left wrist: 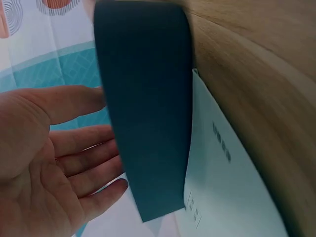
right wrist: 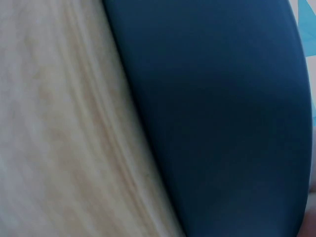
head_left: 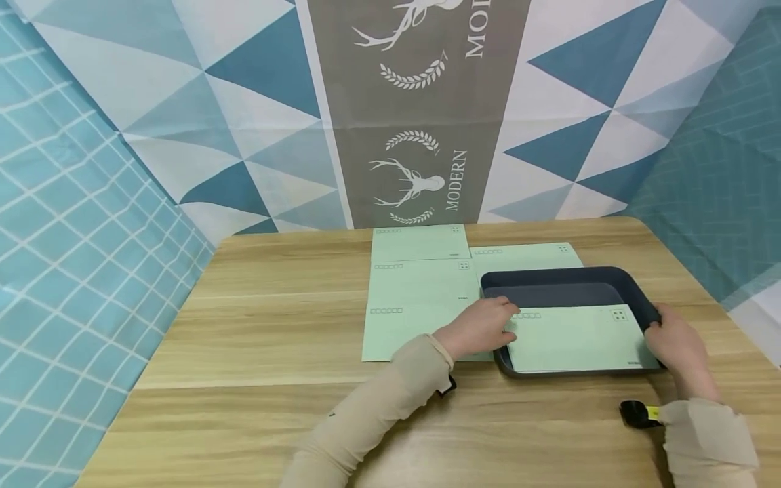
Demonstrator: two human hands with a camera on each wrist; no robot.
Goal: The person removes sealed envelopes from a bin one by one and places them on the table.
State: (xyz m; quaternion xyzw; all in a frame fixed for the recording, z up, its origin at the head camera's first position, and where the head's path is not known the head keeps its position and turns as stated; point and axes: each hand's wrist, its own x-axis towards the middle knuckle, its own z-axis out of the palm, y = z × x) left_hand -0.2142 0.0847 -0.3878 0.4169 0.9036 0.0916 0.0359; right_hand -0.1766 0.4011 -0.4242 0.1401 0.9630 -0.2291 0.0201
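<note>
A dark blue tray (head_left: 564,293) stands on the table, and a pale green envelope (head_left: 576,342) lies in its front part. My left hand (head_left: 478,329) reaches over the tray's left rim, its fingertips right at the envelope's left edge. In the left wrist view the fingers (left wrist: 91,168) of this hand look loosely straight, their tips partly hidden by the tray wall (left wrist: 145,113). At the opposite end, my right hand (head_left: 677,342) grips the tray's right rim. The tray's outer wall (right wrist: 217,118) fills most of the right wrist view, hiding nearly all of that hand.
Several more green envelopes (head_left: 421,278) lie left of the tray on the wooden table (head_left: 274,339). Another envelope (head_left: 527,255) shows behind the tray, partly covered by it. A patterned cloth (head_left: 268,102) hangs at the back. A black wrist camera (head_left: 637,413) sits beside the right sleeve.
</note>
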